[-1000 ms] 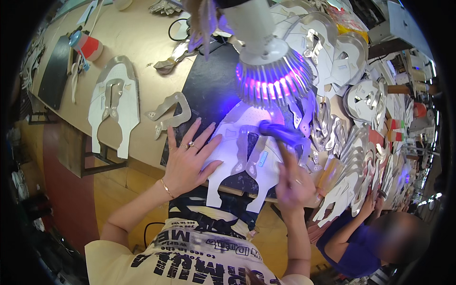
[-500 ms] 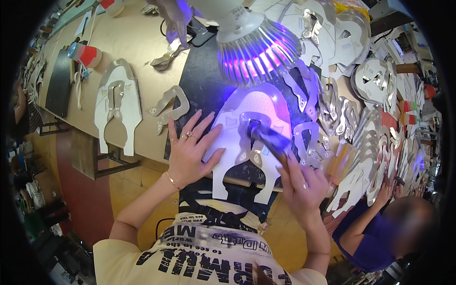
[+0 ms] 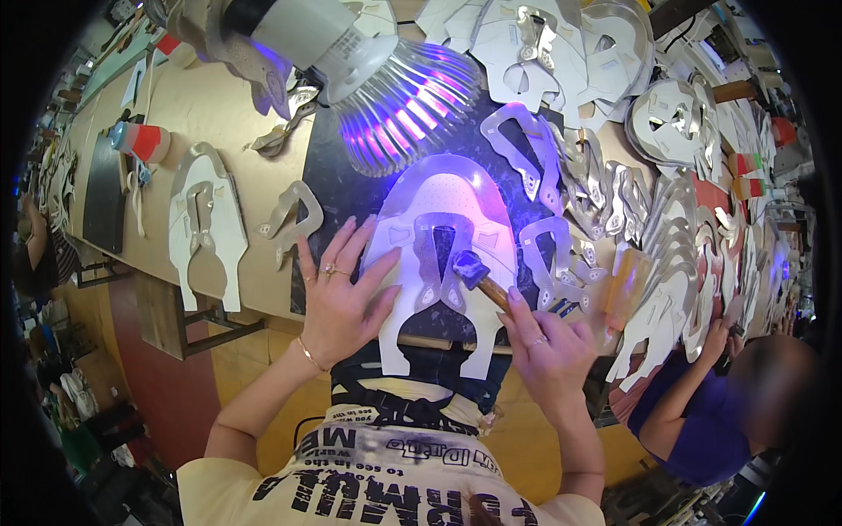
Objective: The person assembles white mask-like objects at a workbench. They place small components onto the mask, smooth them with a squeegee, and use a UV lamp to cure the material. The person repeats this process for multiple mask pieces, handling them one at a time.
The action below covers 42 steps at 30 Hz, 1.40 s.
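A flat white shoe upper [image 3: 402, 289] with a grey toe edge lies on the black work board [image 3: 326, 188], under violet light. A grey looped trim piece [image 3: 426, 254] frames its middle opening. My left hand [image 3: 349, 285] lies with spread fingers along the upper's left side, holding it down. My right hand [image 3: 551, 351] is closed round the wooden handle of a small hammer [image 3: 491, 287]. The hammer's head is over the right end of the trim, near the opening; whether it touches is hard to tell.
A finned lamp [image 3: 408, 105] hangs low over the board's far side. Loose grey trim pieces [image 3: 548, 254] and an amber bottle [image 3: 626, 285] lie to the right, near stacked uppers [image 3: 671, 298]. Another upper [image 3: 207, 223] and a red-banded container [image 3: 145, 142] are left. A co-worker [image 3: 702, 421] sits right.
The hammer head, blurred over the opening before, is now sharper and lower, over the trim's right end. My left hand still presses the upper. The whole view has shifted, with the lamp further left.
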Tool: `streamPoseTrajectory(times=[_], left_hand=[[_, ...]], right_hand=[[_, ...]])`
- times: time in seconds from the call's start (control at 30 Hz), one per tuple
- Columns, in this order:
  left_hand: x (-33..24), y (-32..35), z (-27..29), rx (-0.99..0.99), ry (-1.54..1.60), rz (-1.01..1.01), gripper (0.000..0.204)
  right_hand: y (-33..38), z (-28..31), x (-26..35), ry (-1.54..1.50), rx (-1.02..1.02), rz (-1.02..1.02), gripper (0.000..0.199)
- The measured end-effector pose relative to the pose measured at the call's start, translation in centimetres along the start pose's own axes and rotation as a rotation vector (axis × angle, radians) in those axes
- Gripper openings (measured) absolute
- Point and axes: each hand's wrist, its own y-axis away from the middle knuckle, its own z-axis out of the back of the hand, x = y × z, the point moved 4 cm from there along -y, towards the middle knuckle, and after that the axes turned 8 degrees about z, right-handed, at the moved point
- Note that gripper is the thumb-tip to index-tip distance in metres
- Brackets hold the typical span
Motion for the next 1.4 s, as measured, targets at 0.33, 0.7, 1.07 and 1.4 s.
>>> streamPoseTrajectory(times=[0.33, 0.7, 1.07, 1.4], left_hand=[[-0.9, -0.3, -0.9, 0.077, 0.071, 0.018, 0.054], [-2.2, 1.8, -0.9, 0.118, 0.071, -0.177, 0.049], [-3.3, 1.6, -2.5, 0.219, -0.061, -0.310, 0.060], [-3.6, 1.5, -2.4, 0.177, -0.151, -0.365, 0.062]], right_hand=[[-2.4, -0.5, -1.2, -0.056, -0.028, -0.002, 0.049], [1.4, 0.8, -0.8, -0.067, -0.149, 0.002, 0.049], [4.9, 2.6, 1.0, 0.030, -0.015, 0.023, 0.049], [4.0, 3.5, 1.6, 0.033, 0.003, 0.018, 0.045]])
